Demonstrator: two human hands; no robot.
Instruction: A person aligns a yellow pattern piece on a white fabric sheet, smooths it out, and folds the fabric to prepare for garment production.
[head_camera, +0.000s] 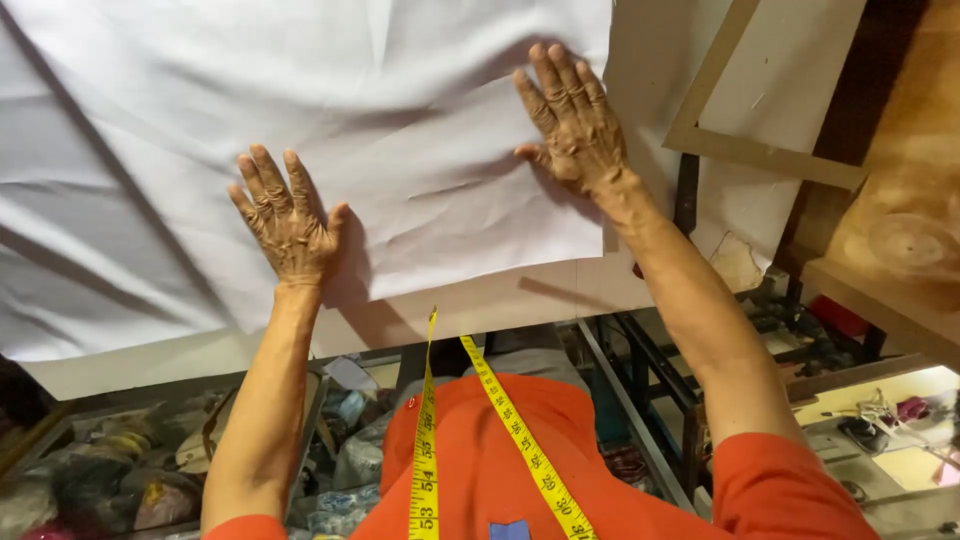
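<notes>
**Both hands flat on white fabric**

Head view: left hand (285, 222) laid palm down on the white fabric (300, 120), fingers spread wide and straight, gripping nothing, near the cloth's lower edge. Right hand (572, 120) likewise flat and palm down, fingers extended and only slightly apart, pressing close to the cloth's right edge, holding nothing. White fabric spread over the pale table (480, 305), covering most of it, with soft creases between the two hands and a folded upper layer ending in a straight lower edge. Yellow measuring tape (520, 440) draped around the neck, both ends hanging down over the orange shirt (480, 470). Wooden frame (740, 150) lying on the table just right of the right hand. Cluttered shelves (150, 460) visible below the table edge.
</notes>
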